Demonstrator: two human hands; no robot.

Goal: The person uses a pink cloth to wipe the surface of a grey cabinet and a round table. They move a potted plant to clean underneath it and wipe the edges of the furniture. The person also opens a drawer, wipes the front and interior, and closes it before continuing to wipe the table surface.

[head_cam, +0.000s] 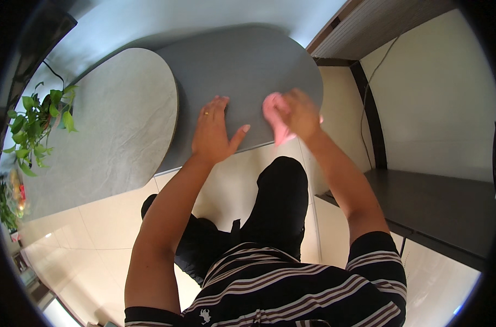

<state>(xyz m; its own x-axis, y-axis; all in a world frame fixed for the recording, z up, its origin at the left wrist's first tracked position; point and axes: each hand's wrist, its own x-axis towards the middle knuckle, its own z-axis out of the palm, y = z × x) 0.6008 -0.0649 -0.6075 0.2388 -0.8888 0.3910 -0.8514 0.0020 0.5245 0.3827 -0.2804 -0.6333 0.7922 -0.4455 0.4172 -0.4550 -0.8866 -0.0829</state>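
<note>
My right hand (301,114), slightly blurred, holds a bunched pink cloth (277,116) against the dark grey tabletop (239,65) near its rounded right end. Part of the cloth hangs by the table's front edge. To the left, my left hand (215,131) rests palm down on the same top, thumb spread from the other fingers, with a ring on one finger and nothing held. A lighter grey, marble-patterned tabletop (125,122) with a rounded end overlaps the dark one at the left.
A green leafy potted plant (35,122) stands at the far left, with a clear bag of items (16,194) below it. A dark-topped cabinet (436,208) is at the right. A cable (364,106) hangs along the wall. My knees are close to the table's front edge.
</note>
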